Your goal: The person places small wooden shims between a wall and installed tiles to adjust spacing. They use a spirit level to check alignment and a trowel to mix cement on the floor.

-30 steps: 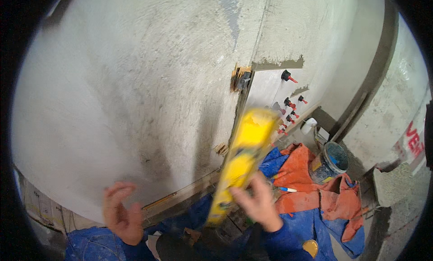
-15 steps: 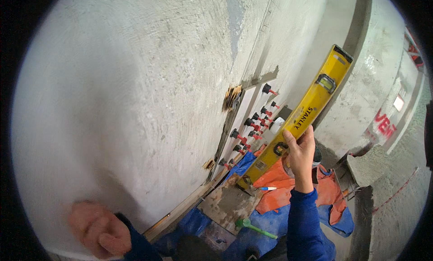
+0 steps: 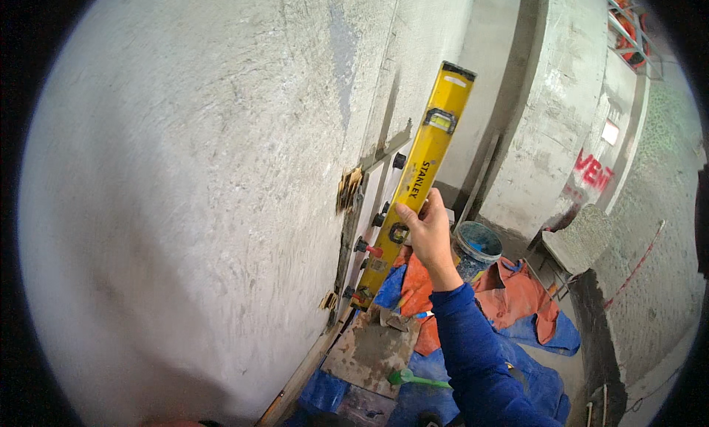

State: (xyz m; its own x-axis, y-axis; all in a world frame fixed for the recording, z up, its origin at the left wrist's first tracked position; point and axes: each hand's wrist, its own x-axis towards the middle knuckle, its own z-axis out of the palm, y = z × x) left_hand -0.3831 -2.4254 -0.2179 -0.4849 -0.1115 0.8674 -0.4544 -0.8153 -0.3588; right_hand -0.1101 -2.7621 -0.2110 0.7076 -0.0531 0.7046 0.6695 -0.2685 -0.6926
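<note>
My right hand [image 3: 430, 235] grips a long yellow spirit level [image 3: 442, 95] by its edge, thumb on the face and fingers behind. The level stands steeply tilted, its lower end close to the foot of the wall. Just behind it, pale tiles [image 3: 375, 177] on the low part of the wall carry several black-and-red knobs [image 3: 362, 245], partly hidden by the level. Only a blurred sliver of my left hand [image 3: 173, 422] shows at the lower edge, by the wall; its fingers are hidden.
Rough grey wall [image 3: 221, 169] fills the left. A mortar-stained board [image 3: 362, 349] lies below the tiles, beside a green-handled tool [image 3: 402, 376]. Orange sheeting [image 3: 517, 301] and blue sheeting [image 3: 565, 335] cover floor near a bucket [image 3: 478, 242]. Farther right stands a mortar-covered board [image 3: 580, 239].
The level has swung more upright and moved left, close to the tiles, covering many knobs. My left hand has dropped almost out of view. The view has shifted, revealing the bucket.
</note>
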